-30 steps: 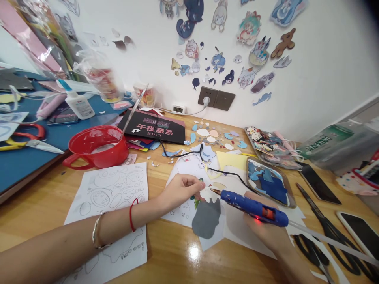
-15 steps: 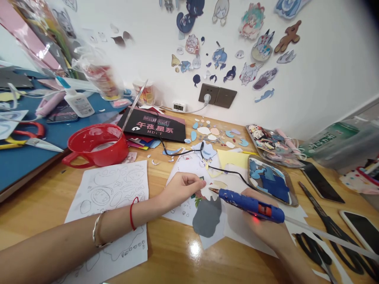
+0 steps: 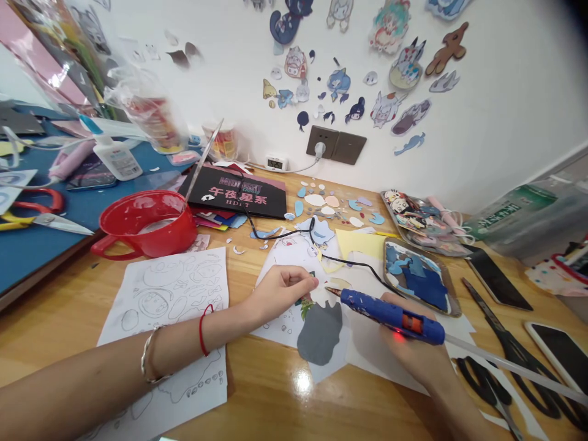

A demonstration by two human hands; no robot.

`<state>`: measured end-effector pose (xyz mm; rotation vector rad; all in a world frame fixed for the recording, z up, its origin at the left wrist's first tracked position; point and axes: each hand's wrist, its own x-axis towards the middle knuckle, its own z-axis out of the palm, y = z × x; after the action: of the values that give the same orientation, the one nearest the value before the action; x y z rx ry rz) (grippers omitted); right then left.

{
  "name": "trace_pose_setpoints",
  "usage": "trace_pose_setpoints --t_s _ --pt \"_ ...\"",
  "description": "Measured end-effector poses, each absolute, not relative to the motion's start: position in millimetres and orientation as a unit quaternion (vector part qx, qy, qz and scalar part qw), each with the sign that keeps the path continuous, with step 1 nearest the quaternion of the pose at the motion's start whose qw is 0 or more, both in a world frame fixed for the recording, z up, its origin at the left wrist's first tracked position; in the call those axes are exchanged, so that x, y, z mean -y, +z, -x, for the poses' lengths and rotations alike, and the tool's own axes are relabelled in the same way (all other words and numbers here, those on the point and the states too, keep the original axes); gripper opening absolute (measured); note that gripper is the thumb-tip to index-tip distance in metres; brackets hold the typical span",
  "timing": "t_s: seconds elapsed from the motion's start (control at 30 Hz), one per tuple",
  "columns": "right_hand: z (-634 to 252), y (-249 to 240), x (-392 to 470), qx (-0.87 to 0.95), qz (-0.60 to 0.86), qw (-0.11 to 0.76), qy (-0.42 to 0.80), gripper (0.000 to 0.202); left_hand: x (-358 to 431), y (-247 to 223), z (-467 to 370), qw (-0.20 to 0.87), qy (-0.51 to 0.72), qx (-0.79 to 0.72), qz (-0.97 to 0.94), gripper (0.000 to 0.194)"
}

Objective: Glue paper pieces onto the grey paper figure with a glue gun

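Note:
In my right hand (image 3: 407, 352) is a blue hot glue gun (image 3: 390, 315) with a red light on and a clear glue stick running out of its back. Its metal nozzle points left, a short gap from the fingertips of my left hand (image 3: 287, 291). Thumb and finger of the left hand are pinched together; whatever they may hold is too small or hidden. Under and beside them lie a grey paper cutout (image 3: 320, 334) and a small green leafy piece (image 3: 305, 309), on white paper sheets. The black cord (image 3: 361, 264) runs across the papers behind the gun.
A pencil-drawn sheet (image 3: 184, 275) lies under my left forearm, near a red mug (image 3: 149, 223). Cut paper shapes (image 3: 316, 200) lie toward the wall. At right are a tray of blue scraps (image 3: 420, 275), black scissors (image 3: 509, 349) and two phones (image 3: 498, 278).
The glue gun's nozzle has shifted slightly away from my left fingertips. The whole view has moved a little; both hands keep their grip.

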<state>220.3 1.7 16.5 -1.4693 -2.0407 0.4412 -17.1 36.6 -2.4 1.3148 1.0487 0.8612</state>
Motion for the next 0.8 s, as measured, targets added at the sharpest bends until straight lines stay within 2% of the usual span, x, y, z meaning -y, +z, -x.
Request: trace_pose_setpoints --t_s 0.23,0.57,0.8 --pt "-218.7 20.6 -1.7 0.773 0.526 0.296 0.197 0.013 -36.0 0.7 17.7 0.587 0.370 -0.456 -0.558 0.029" --pt "-217.9 19.2 7.4 0.687 0.606 0.347 0.203 0.008 -35.9 -2.2 17.1 0.588 0.375 -0.452 -0.556 0.028" --pt "-213.1 21.9 3.8 0.706 0.585 0.335 0.215 0.010 -36.2 -1.2 17.4 0.582 0.376 -0.453 -0.561 0.030"
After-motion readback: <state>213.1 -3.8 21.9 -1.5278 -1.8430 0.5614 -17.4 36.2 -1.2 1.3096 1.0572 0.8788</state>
